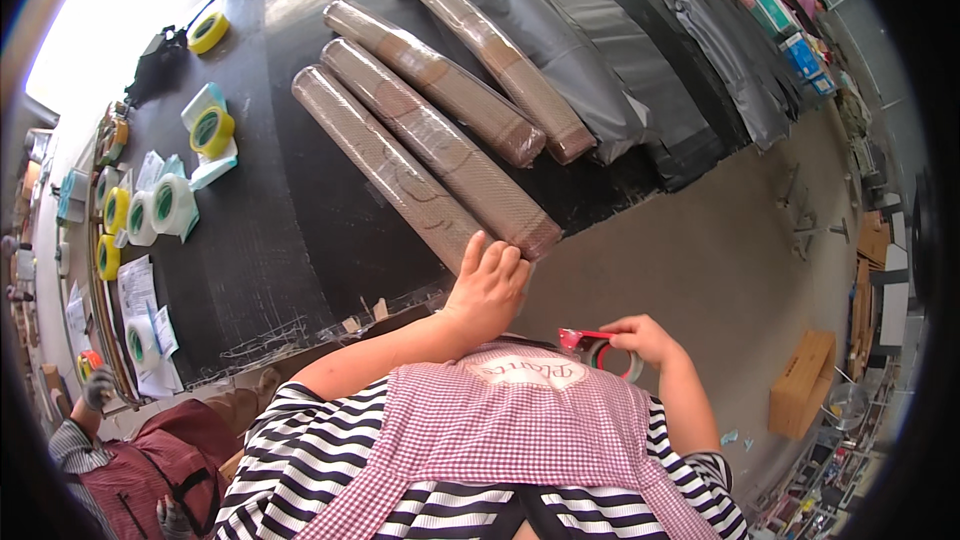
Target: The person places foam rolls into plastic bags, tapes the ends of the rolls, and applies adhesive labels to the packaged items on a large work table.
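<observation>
The left hand (487, 285) rests with fingers curled over the end of the nearest wrapped roll (385, 168), at the near edge of the surface (270, 240). The right hand (645, 338) grips a tape dispenser (600, 348) off the edge. The overhanging roll could slip off if pushed.

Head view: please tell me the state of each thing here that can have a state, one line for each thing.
Left hand: open, fingers resting on the end of the nearest brown roll.
Right hand: closed around a red tape dispenser.
Nearest brown roll: wrapped in clear film, lying flat, its end at the table edge.
Other three brown rolls: wrapped, lying side by side.
Grey bags: flat, overlapping.
Yellow tape rolls: lying loose.
</observation>
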The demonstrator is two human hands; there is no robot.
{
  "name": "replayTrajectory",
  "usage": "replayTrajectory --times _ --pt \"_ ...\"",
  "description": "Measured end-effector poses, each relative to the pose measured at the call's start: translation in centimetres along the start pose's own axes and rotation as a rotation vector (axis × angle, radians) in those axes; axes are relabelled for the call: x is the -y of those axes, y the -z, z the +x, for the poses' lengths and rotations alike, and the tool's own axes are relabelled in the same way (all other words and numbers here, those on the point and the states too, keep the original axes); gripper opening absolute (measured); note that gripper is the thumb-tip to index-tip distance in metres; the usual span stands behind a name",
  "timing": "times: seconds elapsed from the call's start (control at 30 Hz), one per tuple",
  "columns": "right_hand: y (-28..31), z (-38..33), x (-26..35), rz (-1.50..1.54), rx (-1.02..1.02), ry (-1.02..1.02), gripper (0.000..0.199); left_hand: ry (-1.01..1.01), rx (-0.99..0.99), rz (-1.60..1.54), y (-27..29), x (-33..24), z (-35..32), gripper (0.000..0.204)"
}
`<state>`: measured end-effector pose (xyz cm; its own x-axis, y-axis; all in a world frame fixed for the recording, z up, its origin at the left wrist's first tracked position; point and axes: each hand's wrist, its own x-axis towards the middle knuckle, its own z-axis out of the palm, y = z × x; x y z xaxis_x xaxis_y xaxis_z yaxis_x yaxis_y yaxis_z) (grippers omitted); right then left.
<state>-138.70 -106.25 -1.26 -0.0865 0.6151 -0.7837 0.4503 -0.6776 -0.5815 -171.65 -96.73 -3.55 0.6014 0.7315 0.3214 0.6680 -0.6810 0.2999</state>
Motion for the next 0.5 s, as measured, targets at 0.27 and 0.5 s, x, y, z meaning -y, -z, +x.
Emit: replayTrajectory --times 0.27,0.5 --pt "-0.1 -3.7 -3.3 0.57 -0.234 0.236 0.044 0.239 0.065 0.031 4.4 6.6 0.4 0.053" --pt "3.8 -3.4 -8.4 1.411 -0.086 0.558 0.054 0.242 -0.048 0.037 3.8 7.4 1.1 0.038"
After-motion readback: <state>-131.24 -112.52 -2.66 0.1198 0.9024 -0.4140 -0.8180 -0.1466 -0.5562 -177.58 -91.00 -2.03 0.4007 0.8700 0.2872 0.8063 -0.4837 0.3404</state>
